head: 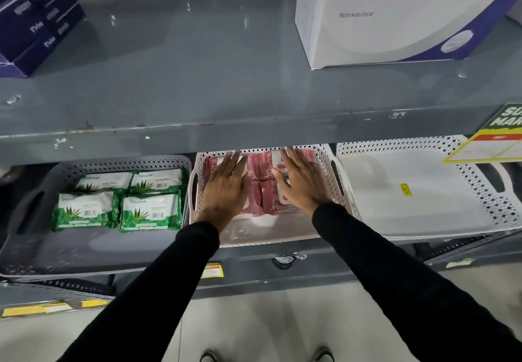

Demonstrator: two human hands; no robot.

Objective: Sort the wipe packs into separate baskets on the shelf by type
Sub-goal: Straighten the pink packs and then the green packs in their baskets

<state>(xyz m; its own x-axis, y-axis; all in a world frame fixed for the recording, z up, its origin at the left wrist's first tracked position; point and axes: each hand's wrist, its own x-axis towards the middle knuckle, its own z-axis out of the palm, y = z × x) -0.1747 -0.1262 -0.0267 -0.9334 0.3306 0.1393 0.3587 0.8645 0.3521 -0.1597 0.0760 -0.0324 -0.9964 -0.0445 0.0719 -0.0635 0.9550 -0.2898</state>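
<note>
Three perforated baskets stand side by side on the lower shelf. The grey basket [34, 251] on the left holds several green and white wipe packs [151, 210]. In the middle, a pale pink basket [271, 234] holds several red wipe packs [261, 195]. My left hand [226, 185] lies flat, fingers spread, over the left red packs. My right hand [300, 183] lies flat over the right ones. Neither hand grips a pack. On the right, the white basket [423, 192] has only a yellow sticker [406, 189] on its floor.
The upper grey shelf [197, 79] overhangs the backs of the baskets. On it stand dark blue boxes [34, 17] at the left and a large white carton [395, 14] at the right. A green and yellow price sign [497, 138] hangs over the white basket.
</note>
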